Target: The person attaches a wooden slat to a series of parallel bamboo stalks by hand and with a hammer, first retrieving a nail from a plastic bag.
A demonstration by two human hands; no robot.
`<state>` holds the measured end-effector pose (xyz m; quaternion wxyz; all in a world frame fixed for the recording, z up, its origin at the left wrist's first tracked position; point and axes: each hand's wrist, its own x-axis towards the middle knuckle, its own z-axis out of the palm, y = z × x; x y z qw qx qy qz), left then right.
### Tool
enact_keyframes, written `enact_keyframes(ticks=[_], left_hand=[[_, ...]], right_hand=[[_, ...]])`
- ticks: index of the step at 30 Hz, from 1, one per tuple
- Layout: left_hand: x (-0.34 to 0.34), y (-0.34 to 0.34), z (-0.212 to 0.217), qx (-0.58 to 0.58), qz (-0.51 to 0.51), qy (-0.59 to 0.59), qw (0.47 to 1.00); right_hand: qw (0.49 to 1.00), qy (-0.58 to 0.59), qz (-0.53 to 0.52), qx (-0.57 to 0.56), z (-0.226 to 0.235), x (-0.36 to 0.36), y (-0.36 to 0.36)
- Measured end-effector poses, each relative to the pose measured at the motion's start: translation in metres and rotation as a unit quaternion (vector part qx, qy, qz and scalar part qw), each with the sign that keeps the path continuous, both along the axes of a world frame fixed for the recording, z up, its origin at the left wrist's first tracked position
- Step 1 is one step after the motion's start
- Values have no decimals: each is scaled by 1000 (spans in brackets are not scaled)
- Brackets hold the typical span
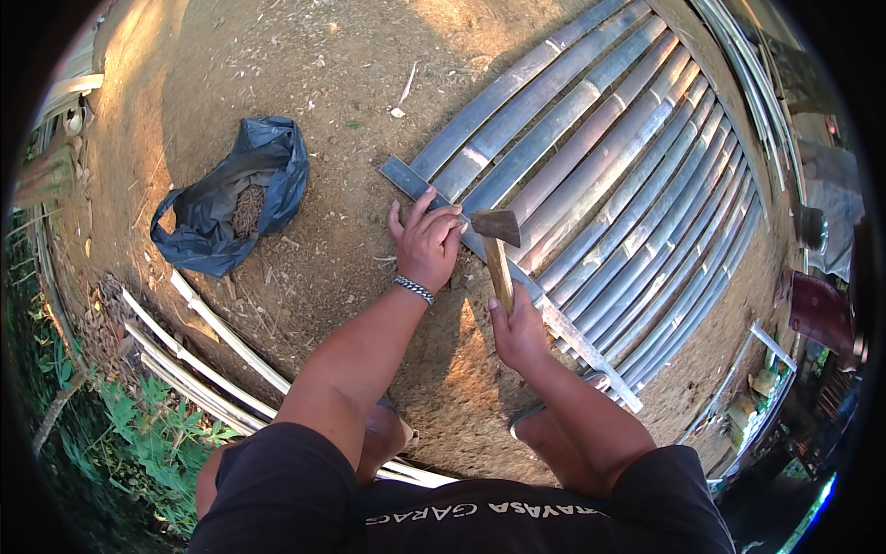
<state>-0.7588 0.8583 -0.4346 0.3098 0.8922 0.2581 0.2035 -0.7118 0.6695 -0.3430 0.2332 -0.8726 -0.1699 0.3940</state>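
Shirt (pixel 452 533) foremost, right hand (pixel 521 331) grips wooden-handled tool (pixel 499 270) beside left hand (pixel 427 242).

Outdoor work yard, we'd say: bare brown earth ground (pixel 332 55) flecked with pale chips, sunlight (pixel 466 360) falling in patches; green leafy plants (pixel 148 434) along edge; long pale slender poles (pixel 224 328); large grey slatted panel (pixel 604 157), wooden-handled metal-headed hammer (pixel 497 235) before us.

Open soil (pixel 355 111) leaves passage between bag (pixel 286 166) and slats (pixel 629 135); the hatchet (pixel 497 231) (head foremost) obstructs their near edge.
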Motion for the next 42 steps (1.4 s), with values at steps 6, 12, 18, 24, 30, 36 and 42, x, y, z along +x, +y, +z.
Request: enact_keyframes(ticks=[6,12,18,24,30,36,42], left_hand=[[1,0,4,-15,9,-11,1000],[0,2,2,-20,4,-12,1000],[0,1,1,-18,7,-10,1000],[-1,0,-2,-21,1,-18,1000],[-2,3,2,-18,3,-3,1000],[-3,3,7,-45,-10,-4,999],[20,52,5,-17,78,-43,996]], right_hand=[[992,-67,49,95,3,4,-7],[994,-39,95,-37,-3,14,0],[993,-77,74,59,-4,14,-7],[995,-55,81,20,-2,17,-7],[993,-58,99,-16,-1,17,-3],[998,-43,23,36,-4,24,-10],[998,-21,-48,46,-20,35,-10]])
